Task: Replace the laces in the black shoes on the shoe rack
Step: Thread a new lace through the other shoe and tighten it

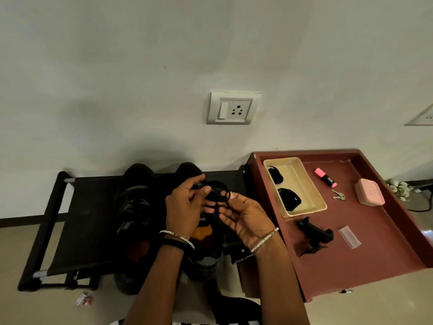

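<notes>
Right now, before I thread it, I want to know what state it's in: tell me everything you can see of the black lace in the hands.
The black lace is a thin dark cord gathered into several loose loops. It is held up between both hands, above a black shoe on the shoe rack. The left hand pinches the bundle with thumb and fingers; the right hand grips the loops from the other side. Its tips cannot be made out.

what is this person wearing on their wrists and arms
Forearms bare, no sleeves in view. The left hand has a thin silver bangle and a black band at its wrist; the right hand wears one thin silver bracelet.
</notes>
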